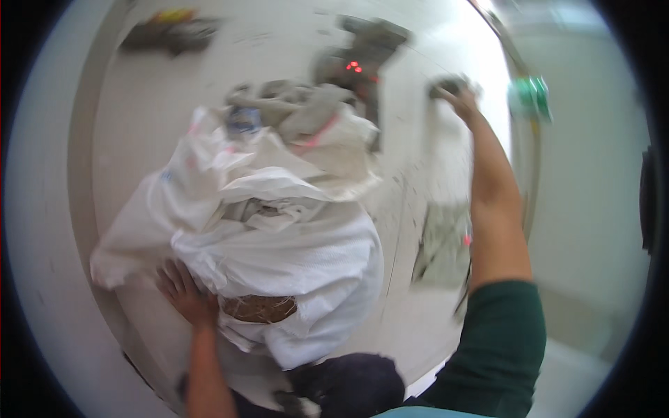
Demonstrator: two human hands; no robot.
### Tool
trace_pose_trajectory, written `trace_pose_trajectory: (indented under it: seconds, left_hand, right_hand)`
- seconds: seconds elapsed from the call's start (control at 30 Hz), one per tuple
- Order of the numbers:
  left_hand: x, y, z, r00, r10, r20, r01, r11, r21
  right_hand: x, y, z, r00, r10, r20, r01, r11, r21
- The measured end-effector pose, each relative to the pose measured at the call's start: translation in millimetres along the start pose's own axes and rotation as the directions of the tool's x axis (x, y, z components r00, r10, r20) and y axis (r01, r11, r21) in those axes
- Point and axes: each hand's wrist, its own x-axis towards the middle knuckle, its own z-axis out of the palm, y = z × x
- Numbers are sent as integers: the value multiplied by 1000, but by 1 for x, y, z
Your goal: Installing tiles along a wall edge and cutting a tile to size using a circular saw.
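- Right hand (460,101): fingers on or just above a small dark item (451,85); too blurred, we can't tell if they've closed on it.
- Left hand (187,296): fingers spread, gripping nothing we can see. It's at the lower left edge of the white sack (306,240); can't tell if the palm bears on sack or floor (401,174). Reads to us as a prop, balancing the long right reach.
- Sack sits right in front of the body, full and slumped, mouth folds loose on top. Close in probably keeps it within easy reach. Can't tell if it's one sack or two overlapped.
- Brown patch (258,308) shows through a gap low on the sack's near side.
- Grey cloth (300,108) heaped at the sack's far end, seemingly propped by it.
- Right arm, green sleeve (502,341), nearly straight: item's well apart from the sack, so we read full extension as needed.
- Grey-green cloth (442,244) lies flat left of that forearm.
- Farther out: dark lump with red spots (359,66), green-and-white object (531,99) by the right wall.
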Motion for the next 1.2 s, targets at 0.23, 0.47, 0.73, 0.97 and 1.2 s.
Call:
trace_pose_trajectory:
  seconds: [0.23,0.47,0.73,0.97,1.2]
  left_hand:
    - [33,28,-16,983,-138,120,154,979,-133]
    - [13,30,3,988,-144,-61,130,975,-182]
    - [4,24,-2,978,-178,-110,148,959,-241]
    - [-2,28,-18,978,-208,-31,164,847,-506]
    - [-133,106,-130,953,-285,-102,53,488,-871]
  right_hand:
    - [89,111,-8,807,-437,397,-142,510,849]
    - [21,84,66,983,88,163,-163,825,541]
    - [-259,13,-58,990,18,140,-114,690,715]
    - [-395,-78,-125,823,-531,-201,357,208,911]
    - [-535,-261,-127,518,-815,-260,169,-200,965]
